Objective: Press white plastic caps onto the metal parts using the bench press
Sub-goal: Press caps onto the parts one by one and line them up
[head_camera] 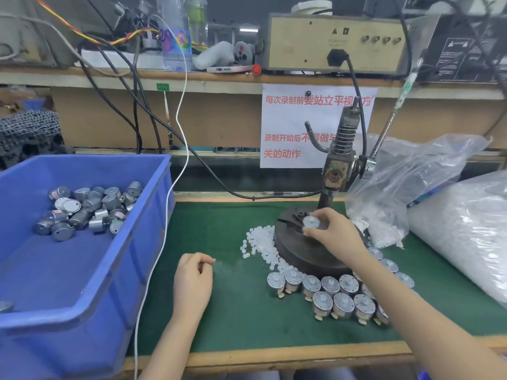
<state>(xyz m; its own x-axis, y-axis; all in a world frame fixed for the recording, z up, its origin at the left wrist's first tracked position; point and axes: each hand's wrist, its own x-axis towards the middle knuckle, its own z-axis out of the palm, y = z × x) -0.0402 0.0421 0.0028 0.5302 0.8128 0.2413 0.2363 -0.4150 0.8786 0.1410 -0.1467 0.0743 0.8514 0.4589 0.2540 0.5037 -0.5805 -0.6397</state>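
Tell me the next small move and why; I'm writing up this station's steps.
Probably seat the metal part squarely under the ram of the bench press. The right hand holds it on the round base, and the left hand seems to pinch a white cap, ready to go on.

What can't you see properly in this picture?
Head view:
- Left hand: its curled fingers hide whether it pinches anything, and the spot is too small to tell.
- Metal part on the bench press: the right hand holding it covers its near side.
- Paper sign: the press column blocks some characters.
- Plastic bag: cut off by the right edge.
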